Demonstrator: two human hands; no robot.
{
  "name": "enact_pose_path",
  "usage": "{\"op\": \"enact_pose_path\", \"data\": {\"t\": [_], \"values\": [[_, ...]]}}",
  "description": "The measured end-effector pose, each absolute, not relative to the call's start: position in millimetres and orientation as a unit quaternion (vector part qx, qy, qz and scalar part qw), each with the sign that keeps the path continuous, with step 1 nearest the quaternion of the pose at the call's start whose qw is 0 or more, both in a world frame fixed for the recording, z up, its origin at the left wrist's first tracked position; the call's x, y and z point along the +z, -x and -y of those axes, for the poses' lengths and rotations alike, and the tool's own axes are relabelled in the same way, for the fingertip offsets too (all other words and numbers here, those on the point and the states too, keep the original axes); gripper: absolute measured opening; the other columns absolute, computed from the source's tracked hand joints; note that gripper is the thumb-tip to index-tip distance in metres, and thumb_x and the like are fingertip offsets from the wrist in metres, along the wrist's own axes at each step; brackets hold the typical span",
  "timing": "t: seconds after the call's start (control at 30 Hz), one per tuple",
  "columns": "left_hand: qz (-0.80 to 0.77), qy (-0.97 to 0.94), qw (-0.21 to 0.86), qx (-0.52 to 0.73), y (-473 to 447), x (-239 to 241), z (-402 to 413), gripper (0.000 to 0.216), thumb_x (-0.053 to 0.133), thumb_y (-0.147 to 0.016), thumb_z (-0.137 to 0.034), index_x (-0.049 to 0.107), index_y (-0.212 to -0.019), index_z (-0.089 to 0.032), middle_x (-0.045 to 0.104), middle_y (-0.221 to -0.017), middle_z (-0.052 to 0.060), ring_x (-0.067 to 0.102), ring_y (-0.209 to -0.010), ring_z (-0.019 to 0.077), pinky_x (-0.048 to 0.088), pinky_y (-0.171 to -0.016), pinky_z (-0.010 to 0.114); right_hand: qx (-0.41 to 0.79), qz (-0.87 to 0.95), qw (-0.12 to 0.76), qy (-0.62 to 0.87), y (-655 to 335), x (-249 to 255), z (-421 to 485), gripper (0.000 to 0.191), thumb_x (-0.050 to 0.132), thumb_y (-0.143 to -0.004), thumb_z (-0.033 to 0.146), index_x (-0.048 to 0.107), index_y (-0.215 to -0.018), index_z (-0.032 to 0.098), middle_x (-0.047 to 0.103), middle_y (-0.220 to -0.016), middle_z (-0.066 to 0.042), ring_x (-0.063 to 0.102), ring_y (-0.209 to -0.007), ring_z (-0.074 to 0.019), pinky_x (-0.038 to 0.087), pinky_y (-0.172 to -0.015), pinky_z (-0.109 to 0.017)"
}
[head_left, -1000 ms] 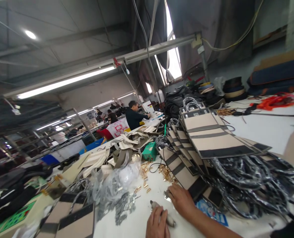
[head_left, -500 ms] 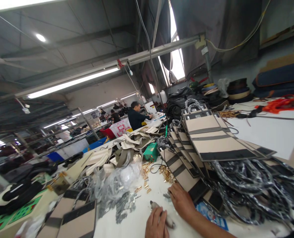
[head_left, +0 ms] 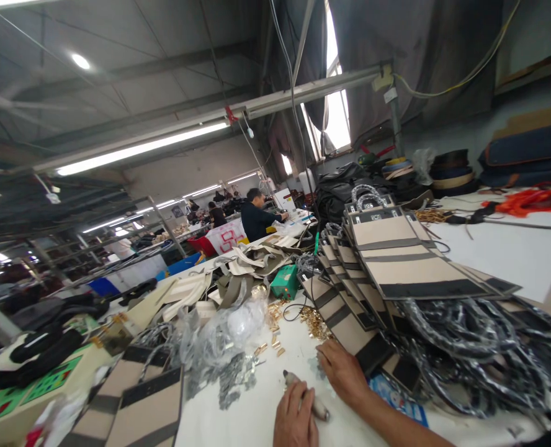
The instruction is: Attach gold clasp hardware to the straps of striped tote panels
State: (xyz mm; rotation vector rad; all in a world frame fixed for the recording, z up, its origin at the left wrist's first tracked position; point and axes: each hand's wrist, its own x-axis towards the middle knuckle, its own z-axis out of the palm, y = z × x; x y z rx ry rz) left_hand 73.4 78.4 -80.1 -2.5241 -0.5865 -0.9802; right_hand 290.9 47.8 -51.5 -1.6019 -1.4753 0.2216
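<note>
My left hand (head_left: 296,415) lies with its fingers curled over a grey tapered tool (head_left: 321,410) on the white table. The tool's dark tip points away from me, and my fingers cover its middle. My right hand (head_left: 343,371) is bent down to the tabletop, fingers drawn together beside a few thin grey metal pieces (head_left: 319,369). Whether a piece is between those fingertips is hidden. Just beyond it lie small gold-coloured metal fittings (head_left: 316,323). A heap of flat grey metal pieces (head_left: 237,379) sits left of my left hand.
Stacked beige-and-black bag panels (head_left: 410,239) with plastic-wrapped handles (head_left: 452,329) crowd the right side. More panels (head_left: 147,406) lie at front left. Clear plastic bags (head_left: 231,326) and a green box (head_left: 285,282) stand beyond. A person (head_left: 257,216) sits farther back.
The view has shifted slightly. My right fingers have moved a little over the grey metal pieces by them. My left hand stays over the tool.
</note>
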Motion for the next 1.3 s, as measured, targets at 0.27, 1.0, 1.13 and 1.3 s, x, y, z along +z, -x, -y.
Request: {"op": "enact_pose_path", "data": {"t": [0.27,1.0,1.13,1.3], "values": [[0.232,0.901,0.15,-0.334,-75.6,-57.9,-59.7,0.053,0.05,-0.08,-0.003,0.066,-0.128,-0.02,0.069,-0.128,0.011,0.063,-0.124,0.0276,0.061,-0.098,0.043,0.08,0.602,0.475,0.637,-293.7,-59.5,-48.2,0.038,0.039,-0.106,0.034,0.075,-0.114,0.025,0.072,-0.104,-0.008,0.067,-0.098,-0.0227,0.052,-0.09,-0.034],[0.268,0.894,0.086,-0.35,-79.9,-40.3,-42.6,0.05,0.05,-0.082,-0.004,0.067,-0.126,-0.022,0.069,-0.126,0.009,0.063,-0.122,0.0283,0.061,-0.099,0.045,0.005,0.604,0.507,0.614,-298.0,-72.1,-51.5,0.025,0.051,-0.1,0.029,0.074,-0.11,0.023,0.072,-0.112,-0.012,0.068,-0.106,-0.0261,0.055,-0.096,-0.04],[0.261,0.892,0.094,-0.357,-79.8,-41.5,-44.5,0.051,0.052,-0.08,-0.004,0.067,-0.125,-0.022,0.07,-0.126,0.009,0.063,-0.121,0.0275,0.061,-0.098,0.044,0.012,0.602,0.518,0.608,-299.1,-74.6,-53.0,0.025,0.052,-0.1,0.031,0.073,-0.11,0.023,0.072,-0.111,-0.012,0.068,-0.105,-0.0263,0.056,-0.095,-0.04],[0.255,0.889,0.105,-0.367,-79.9,-46.6,-48.1,0.051,0.052,-0.079,-0.005,0.067,-0.124,-0.022,0.07,-0.124,0.009,0.063,-0.12,0.0273,0.062,-0.096,0.042,0.021,0.597,0.53,0.602,-300.1,-77.0,-54.5,0.024,0.052,-0.099,0.031,0.072,-0.109,0.023,0.072,-0.109,-0.011,0.069,-0.103,-0.0259,0.056,-0.093,-0.039]]}}
